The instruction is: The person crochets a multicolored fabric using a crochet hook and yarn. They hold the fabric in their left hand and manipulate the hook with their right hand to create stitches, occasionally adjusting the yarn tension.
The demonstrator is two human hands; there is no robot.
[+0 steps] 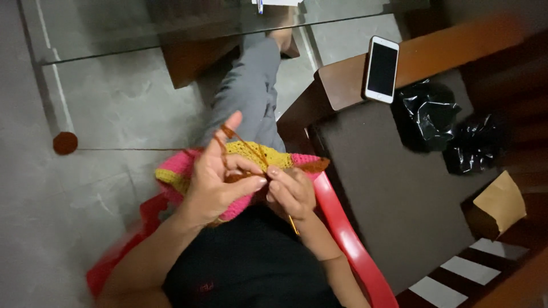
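Observation:
My left hand [216, 177] holds a crocheted piece [251, 155] of pink, yellow and brown yarn over my lap, with brown yarn [240, 138] looped over its raised index finger. My right hand [292, 191] grips a thin crochet hook [293, 225], whose tip is hidden in the work between my thumbs. The brown strand runs left across the floor to a small brown yarn ball [65, 142].
I sit in a red plastic chair [351, 242]. To the right stands a dark cushioned seat with a wooden arm [348, 80], bearing a white phone [381, 69], black plastic bags [425, 114] and brown paper [501, 201]. A glass table [142, 28] is ahead.

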